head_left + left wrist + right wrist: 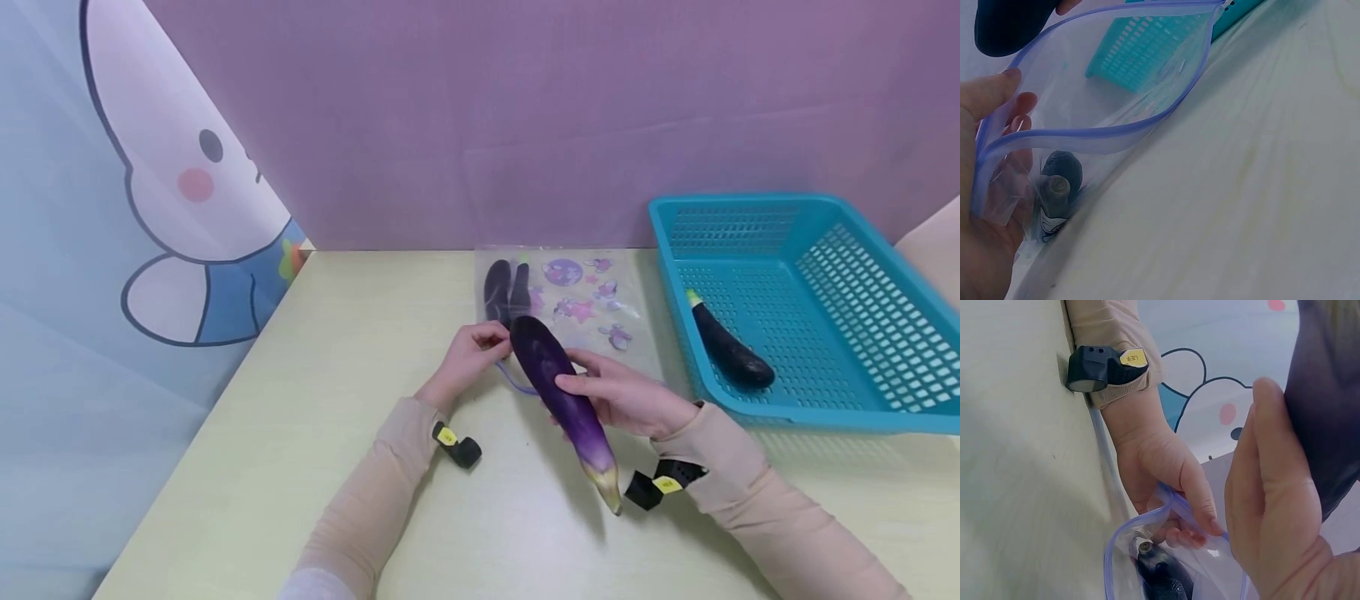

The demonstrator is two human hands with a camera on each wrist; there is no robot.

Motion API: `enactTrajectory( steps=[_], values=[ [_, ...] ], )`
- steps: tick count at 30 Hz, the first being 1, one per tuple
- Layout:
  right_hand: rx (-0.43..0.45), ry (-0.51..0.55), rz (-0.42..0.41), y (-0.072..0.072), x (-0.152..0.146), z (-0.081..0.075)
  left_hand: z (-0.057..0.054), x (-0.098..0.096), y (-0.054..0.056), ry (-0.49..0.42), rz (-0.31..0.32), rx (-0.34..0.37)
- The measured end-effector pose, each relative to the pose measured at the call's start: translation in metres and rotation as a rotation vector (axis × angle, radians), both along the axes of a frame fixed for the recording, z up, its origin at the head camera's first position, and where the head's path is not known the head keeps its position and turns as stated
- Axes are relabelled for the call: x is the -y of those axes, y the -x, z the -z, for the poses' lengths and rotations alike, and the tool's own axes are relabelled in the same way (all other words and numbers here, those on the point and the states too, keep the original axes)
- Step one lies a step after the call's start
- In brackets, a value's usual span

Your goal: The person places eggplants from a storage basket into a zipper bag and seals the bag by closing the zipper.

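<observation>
The step in hand is judged to be the loading of a long, glossy purple eggplant (562,392) into a clear plastic zip bag (633,333) printed with pink and purple figures and stars. The eggplant is gripped around its middle by the right hand (611,396), with its pale stem end pointed toward the person and its dark, rounded end brought near the bag's mouth, not yet inside. One side of the blue-violet zip rim (1085,134) is pinched between the thumb and fingers of the left hand (472,354), and the mouth is seen gaping in the left wrist view. Two eggplants, one broad and dark (497,287) and one slimmer (521,292), are already enclosed in the bag, which lies on the pale yellow bench (360,317). Another dark eggplant (723,342) is left in the perforated teal plastic basket (825,419) to the right.

For the next move, the rim should be held wide by the left hand while the rounded end is lined up with the opening and passed in; the grip should be released only once the rim is cleared. If the mouth sags, the film could be caught and folded inward.
</observation>
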State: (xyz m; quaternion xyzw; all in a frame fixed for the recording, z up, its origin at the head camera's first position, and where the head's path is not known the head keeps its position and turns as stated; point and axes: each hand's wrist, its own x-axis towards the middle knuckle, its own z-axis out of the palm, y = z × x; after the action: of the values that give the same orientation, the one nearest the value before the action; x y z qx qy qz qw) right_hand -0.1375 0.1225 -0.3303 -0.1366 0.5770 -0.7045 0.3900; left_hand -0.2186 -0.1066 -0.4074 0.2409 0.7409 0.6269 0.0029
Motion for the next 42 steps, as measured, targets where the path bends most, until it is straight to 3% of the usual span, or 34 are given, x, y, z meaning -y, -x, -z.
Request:
enactTrajectory(
  steps=[15, 25, 37, 42],
  values=[
    [0.051, 0.008, -0.034, -0.002, 0.0, 0.003, 0.0, 0.0, 0.002, -0.028, -0.002, 0.034],
    [0.085, -0.048, -0.001, -0.002, 0.0, 0.009, 0.002, -0.001, 0.001, -0.027, -0.018, 0.013],
    [0.096, -0.011, 0.034, 0.004, 0.006, 0.025, -0.001, -0.003, 0.0, -0.079, -0.062, 0.0],
    [0.089, 0.001, 0.093, 0.007, 0.008, 0.031, 0.0, -0.003, 0.0, -0.105, -0.066, -0.012]
  ],
)
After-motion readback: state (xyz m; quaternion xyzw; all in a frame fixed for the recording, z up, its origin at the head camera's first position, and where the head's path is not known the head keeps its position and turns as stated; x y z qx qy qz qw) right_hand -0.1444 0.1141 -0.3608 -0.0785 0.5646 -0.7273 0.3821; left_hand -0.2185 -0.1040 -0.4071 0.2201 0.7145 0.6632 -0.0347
